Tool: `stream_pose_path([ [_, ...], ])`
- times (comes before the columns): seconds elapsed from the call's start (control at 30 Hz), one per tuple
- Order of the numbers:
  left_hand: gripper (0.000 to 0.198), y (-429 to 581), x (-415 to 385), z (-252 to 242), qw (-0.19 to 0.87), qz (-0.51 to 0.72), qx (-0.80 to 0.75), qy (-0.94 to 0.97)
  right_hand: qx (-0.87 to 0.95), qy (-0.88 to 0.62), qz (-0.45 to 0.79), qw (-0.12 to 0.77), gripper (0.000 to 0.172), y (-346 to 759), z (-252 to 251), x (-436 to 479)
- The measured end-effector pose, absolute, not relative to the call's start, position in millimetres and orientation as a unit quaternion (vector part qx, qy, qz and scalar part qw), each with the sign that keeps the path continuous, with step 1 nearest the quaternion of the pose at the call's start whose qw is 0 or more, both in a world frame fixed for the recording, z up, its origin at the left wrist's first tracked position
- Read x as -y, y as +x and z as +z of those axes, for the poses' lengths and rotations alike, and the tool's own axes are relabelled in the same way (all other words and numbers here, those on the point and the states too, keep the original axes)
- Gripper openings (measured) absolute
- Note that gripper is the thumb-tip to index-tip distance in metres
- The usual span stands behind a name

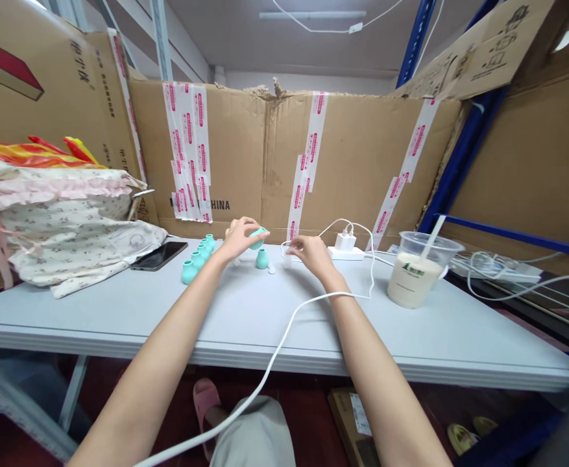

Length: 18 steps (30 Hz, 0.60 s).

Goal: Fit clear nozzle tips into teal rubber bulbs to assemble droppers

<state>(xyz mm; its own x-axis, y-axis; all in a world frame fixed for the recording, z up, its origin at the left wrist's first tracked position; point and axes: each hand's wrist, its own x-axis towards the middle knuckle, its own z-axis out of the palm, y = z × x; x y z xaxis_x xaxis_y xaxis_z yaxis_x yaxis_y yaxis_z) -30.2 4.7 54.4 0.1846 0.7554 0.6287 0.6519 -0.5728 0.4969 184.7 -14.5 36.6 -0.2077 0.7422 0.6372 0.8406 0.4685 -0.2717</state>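
My left hand [239,237] is closed around a small teal vase [257,239], which it holds tilted above the table. Directly below stands another teal vase [262,259], upright. My right hand [310,251] has its fingers pinched together at the top of a small white piece [287,261], just over the tabletop. Between the hands lies a second white piece [271,268], beside the standing vase. Another white piece [237,262] is partly covered by my left hand. Left of that forearm, several teal vases [189,272] form a row, some overlapping.
A white cable [284,337] runs across the table's front and over my right forearm. To the right stands a plastic cup [413,279] with a straw. A power strip [352,253] with a charger sits behind. At left are a phone [160,256] and a floral cloth bag [70,227].
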Motion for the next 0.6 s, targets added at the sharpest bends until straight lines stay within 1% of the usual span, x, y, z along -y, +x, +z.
stream_pose_path([
  [0.07,0.039,-32.5,-4.5,55.0,0.083,0.416,-0.446,0.788,0.797,-0.518,-0.062,0.304,0.008,182.6,33.3,14.6],
  [0.13,0.04,-35.4,-4.5,55.7,0.12,0.389,-0.41,0.816,0.812,-0.515,-0.07,0.266,0.008,181.7,30.8,14.2],
  [0.23,0.039,-40.6,-5.2,56.9,0.156,0.356,-0.378,0.84,0.824,-0.507,-0.096,0.234,0.009,181.1,27.5,12.4],
  [0.37,0.043,-46.8,-8.0,56.9,0.214,0.285,-0.374,0.856,0.832,-0.501,-0.135,0.199,0.014,179.6,23.3,9.9],
  [0.47,0.045,-47.7,-11.3,54.7,0.201,0.246,-0.398,0.86,0.832,-0.501,-0.15,0.187,0.017,179.1,21.0,8.4],
  [0.6,0.041,-45.3,-14.8,49.8,0.159,0.215,-0.42,0.867,0.835,-0.493,-0.16,0.187,0.017,180.1,19.8,7.8],
])
